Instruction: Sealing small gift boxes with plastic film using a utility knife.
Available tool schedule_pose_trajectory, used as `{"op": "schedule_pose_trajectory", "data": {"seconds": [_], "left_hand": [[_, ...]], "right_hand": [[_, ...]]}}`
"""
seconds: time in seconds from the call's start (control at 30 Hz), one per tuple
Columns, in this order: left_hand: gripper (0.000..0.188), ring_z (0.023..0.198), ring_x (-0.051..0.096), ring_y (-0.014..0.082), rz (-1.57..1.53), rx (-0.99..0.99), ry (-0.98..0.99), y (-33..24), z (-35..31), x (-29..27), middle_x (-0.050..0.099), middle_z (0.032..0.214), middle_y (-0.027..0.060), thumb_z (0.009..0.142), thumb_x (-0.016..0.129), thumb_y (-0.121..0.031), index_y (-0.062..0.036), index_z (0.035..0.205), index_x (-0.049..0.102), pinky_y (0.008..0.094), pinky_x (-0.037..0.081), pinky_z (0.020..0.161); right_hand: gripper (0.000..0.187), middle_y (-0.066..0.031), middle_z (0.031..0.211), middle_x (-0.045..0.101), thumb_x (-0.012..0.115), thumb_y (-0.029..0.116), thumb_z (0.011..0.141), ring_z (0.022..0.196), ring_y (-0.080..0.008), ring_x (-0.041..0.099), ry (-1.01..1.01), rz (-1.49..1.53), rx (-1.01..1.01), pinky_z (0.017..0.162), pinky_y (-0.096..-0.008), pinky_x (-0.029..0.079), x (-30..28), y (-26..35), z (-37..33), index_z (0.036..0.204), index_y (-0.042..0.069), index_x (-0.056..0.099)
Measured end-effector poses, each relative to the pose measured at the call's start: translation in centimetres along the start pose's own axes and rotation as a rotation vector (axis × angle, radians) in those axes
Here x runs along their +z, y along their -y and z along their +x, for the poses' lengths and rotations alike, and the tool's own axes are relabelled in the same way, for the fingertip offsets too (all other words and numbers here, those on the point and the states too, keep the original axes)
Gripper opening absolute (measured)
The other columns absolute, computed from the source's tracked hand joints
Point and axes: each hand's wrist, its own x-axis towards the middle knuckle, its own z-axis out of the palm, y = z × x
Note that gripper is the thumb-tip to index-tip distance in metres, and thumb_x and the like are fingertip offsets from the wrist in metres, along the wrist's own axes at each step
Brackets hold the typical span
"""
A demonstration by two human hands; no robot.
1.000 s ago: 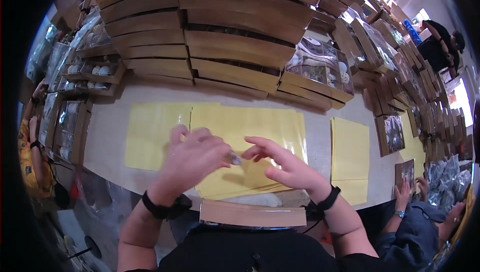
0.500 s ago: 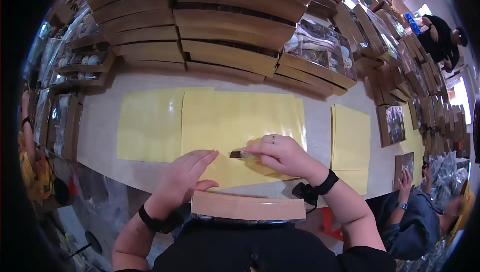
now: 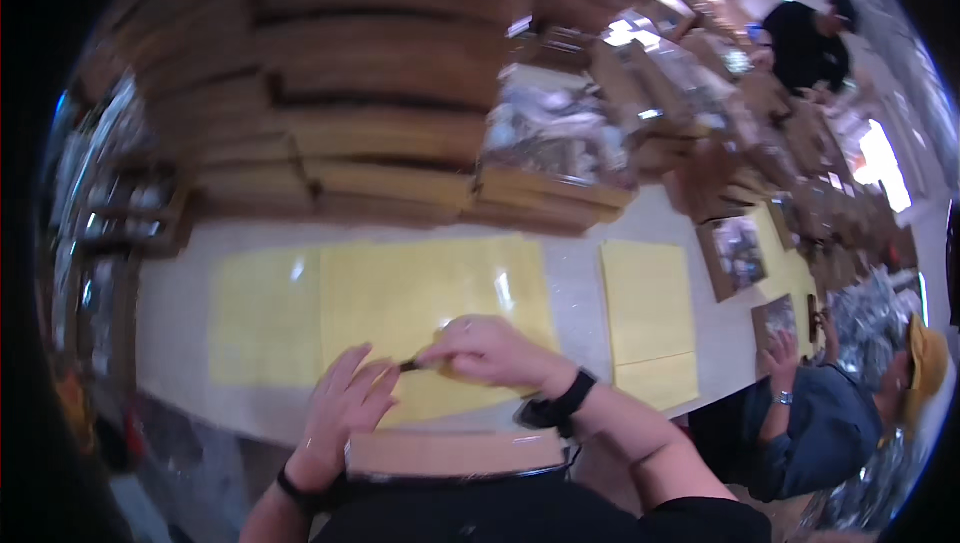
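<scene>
At lower centre, the strip is pinched by the right hand, best steadied by the left hand, seen loosely spread.

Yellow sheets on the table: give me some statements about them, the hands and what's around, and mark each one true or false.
1. The right hand holds a small dark object. True.
2. The left hand rests on the stacked boxes. False: its fingers are over the yellow sheets, well short of the boxes.
3. A separate yellow pile lies to the right of those sheets. True.
4. The right wrist is bare. False: it has a dark band.
5. The hat on the co-worker at lower right is red. False: it is yellow.
</scene>
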Motion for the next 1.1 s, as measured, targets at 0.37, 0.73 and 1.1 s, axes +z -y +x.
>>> {"op": "schedule_pose_trajectory", "data": {"seconds": [0.37,0.73,1.1], "left_hand": [[0.050,0.098,0.064,0.0349,-0.012,0.170,-0.036,3.4,-2.0,2.7,0.063,0.105,0.0137,0.069,0.078,-0.018,-0.0014,0.113,0.059,0.0441,0.054,0.083],[0.064,0.095,0.065,0.0312,-0.539,-0.351,0.154,5.0,-1.3,0.3,0.065,0.109,0.0156,0.081,0.074,-0.016,-0.0004,0.135,0.044,0.0406,0.053,0.084],[0.089,0.120,0.050,0.0409,0.057,-0.050,-0.003,5.6,0.8,3.7,0.060,0.126,0.0206,0.078,0.075,-0.017,0.0048,0.148,0.024,0.0480,0.037,0.102]], "right_hand": [[0.026,-0.0115,0.089,0.063,0.053,0.010,0.087,0.086,-0.0293,0.060,-0.108,0.087,-0.008,0.079,-0.0394,0.048,0.8,-0.1,-0.4,0.108,0.007,0.068],[0.029,-0.0108,0.086,0.060,0.053,0.010,0.090,0.083,-0.0286,0.059,-0.173,0.033,-0.027,0.077,-0.0379,0.049,1.1,-1.0,0.2,0.116,0.008,0.066],[0.029,-0.0127,0.093,0.064,0.051,0.013,0.092,0.087,-0.0314,0.060,-0.262,-0.117,-0.056,0.080,-0.0405,0.049,1.7,-0.6,-0.5,0.116,0.007,0.066]]}}
